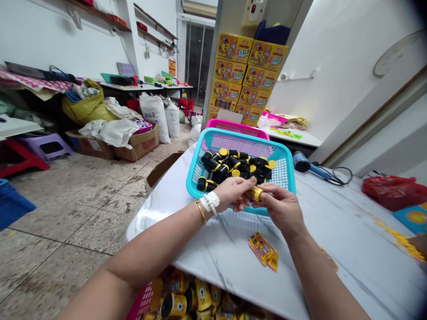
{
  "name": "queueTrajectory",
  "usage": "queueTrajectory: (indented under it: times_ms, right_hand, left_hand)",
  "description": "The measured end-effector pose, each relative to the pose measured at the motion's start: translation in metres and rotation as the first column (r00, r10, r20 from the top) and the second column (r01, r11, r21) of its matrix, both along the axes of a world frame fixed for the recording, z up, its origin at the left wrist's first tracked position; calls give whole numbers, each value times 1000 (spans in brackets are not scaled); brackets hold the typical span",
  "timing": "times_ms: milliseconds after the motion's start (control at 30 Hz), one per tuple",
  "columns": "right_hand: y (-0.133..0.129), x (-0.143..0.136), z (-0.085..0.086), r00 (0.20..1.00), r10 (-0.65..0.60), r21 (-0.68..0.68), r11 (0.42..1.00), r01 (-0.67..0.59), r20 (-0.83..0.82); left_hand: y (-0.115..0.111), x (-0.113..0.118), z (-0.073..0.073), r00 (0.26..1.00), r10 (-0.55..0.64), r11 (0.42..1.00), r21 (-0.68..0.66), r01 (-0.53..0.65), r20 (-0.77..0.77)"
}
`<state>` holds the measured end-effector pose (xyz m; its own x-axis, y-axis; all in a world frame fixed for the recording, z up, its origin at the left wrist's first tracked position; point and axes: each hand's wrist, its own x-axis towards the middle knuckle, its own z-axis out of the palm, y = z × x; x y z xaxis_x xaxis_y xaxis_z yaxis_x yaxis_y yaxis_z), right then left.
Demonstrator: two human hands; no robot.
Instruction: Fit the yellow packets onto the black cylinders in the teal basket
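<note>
Over the near rim of a turquoise basket (pixel 191 180), my left hand (pixel 233 192) and my right hand (pixel 283 208) meet around a small yellow cylinder (pixel 256 193). Both hands pinch it with their fingertips, which hide part of it. Small black cylinders with yellow caps (pixel 222 170) fill the basket in a loose heap. Below my right wrist, a small stack of printed yellow-orange labels (pixel 263 250) lies on the white marbled table (pixel 213 249). A single label (pixel 329 259) lies right of my right forearm, partly hidden by it.
Under the table's near edge, a pink basket (pixel 142 298) holds several cylinders with yellow printed wraps (pixel 203 295). Printed yellow boxes (pixel 260 78) are stacked behind. A blue heat gun (pixel 310 165), its cord and a red bag (pixel 393 191) lie right. An open carton (pixel 163 171) stands left.
</note>
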<state>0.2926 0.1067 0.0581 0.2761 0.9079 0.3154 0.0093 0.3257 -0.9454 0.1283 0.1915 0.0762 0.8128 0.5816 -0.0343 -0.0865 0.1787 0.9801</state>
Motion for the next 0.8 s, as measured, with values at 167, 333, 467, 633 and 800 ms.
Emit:
queueTrajectory:
  times_ms: [167,333,467,633,800]
  right_hand:
    - [-1,-10,-4,999,31,6,999,-31,28]
    - [-3,-15,-1,994,-40,77,996,33,101]
    - [-4,-22,-2,992,-48,84,996,38,113]
    - [-5,-25,-5,990,26,74,997,-37,142]
    - [-3,-24,-7,997,1,98,995,-9,77]
  left_hand:
    - [3,-5,3,1000,22,999,38,-23,20]
    - [6,-9,5,996,-86,993,-76,86,7]
    - [9,-11,7,990,-142,983,-117,144,25]
    - [10,-10,6,985,-146,974,-159,159,94]
    - [10,-12,4,968,-192,968,-128,214,163]
